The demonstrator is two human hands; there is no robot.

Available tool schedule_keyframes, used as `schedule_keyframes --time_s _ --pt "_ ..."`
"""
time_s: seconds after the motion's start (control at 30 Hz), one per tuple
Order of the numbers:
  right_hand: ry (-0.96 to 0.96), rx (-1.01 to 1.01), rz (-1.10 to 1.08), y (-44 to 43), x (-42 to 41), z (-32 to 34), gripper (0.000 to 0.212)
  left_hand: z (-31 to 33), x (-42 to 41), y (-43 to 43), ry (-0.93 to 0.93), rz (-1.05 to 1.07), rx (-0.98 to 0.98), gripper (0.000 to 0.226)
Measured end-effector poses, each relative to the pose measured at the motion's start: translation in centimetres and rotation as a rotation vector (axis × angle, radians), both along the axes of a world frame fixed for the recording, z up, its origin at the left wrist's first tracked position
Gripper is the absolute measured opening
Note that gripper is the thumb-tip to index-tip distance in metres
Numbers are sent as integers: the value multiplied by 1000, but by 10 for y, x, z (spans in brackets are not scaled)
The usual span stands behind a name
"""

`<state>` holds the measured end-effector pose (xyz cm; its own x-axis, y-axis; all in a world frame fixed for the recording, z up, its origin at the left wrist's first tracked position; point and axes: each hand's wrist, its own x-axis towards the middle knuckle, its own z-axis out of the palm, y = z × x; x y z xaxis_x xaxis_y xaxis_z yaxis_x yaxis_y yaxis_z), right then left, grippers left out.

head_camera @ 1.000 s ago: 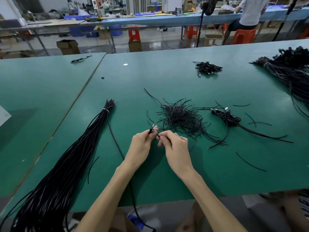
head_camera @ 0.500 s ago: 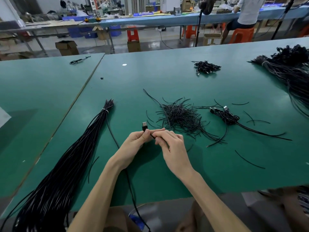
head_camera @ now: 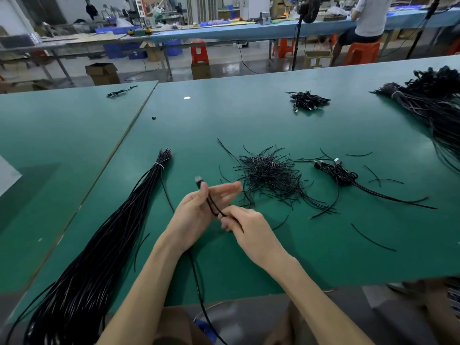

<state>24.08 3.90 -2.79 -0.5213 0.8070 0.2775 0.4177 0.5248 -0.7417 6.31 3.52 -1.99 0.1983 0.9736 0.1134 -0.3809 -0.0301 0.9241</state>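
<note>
- The left hand (head_camera: pixel 196 217) holds the black cable (head_camera: pixel 211 206) just above the surface (head_camera: pixel 286 250). Its thumb clamps the cable near the plug (head_camera: pixel 198 181) against the palm, while its fingers (head_camera: pixel 227 190) stretch out nearly straight.
- The right hand (head_camera: pixel 251 229) has its fingers curled tight, pinching the cable's first short fold just beside the left palm.
- To do this well, I judge the left thumb should press firmly so the plug end cannot slip as loops are laid.
- Each fold should probably match the first in length and lie side by side over the open fingers, not crossed.
- The rest of the cable hangs off the near edge. Draw it up without kinks, and clear of the long bundle (head_camera: pixel 112 232) to the left.
- The pile of short ties (head_camera: pixel 268 178) lies near ahead, handy for binding the coil like the finished coil (head_camera: pixel 344 176) to the right.
</note>
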Motion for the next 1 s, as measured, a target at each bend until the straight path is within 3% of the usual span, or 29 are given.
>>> schedule_keyframes --time_s 0.23,0.37,0.47,0.53,0.73,0.8,0.9,0.93,1.0 --pt "-1 24 4 1 0 0 20 13 -4 -5 -618 162 -111 56" --pt "25 -28 -30 1 1 2 19 15 -7 -8 -664 211 -157 48" --pt "-14 -20 -69 2 2 3 19 14 -9 -11 -650 16 -188 49" --pt "-55 20 -68 2 1 3 20 10 -10 -12 -458 -15 -154 48" --pt "-146 105 -71 1 0 2 20 5 2 -14 193 355 -33 49" --pt "-204 129 -67 1 -1 2 19 6 13 -15 508 395 95 48" --pt "-207 95 -75 3 0 2 15 3 20 -17 1188 327 383 39" --pt "-208 84 -88 3 1 2 17 3 21 -18 1336 305 455 35" --pt "-184 48 -116 5 3 2 21 6 18 -21 1437 292 566 30"
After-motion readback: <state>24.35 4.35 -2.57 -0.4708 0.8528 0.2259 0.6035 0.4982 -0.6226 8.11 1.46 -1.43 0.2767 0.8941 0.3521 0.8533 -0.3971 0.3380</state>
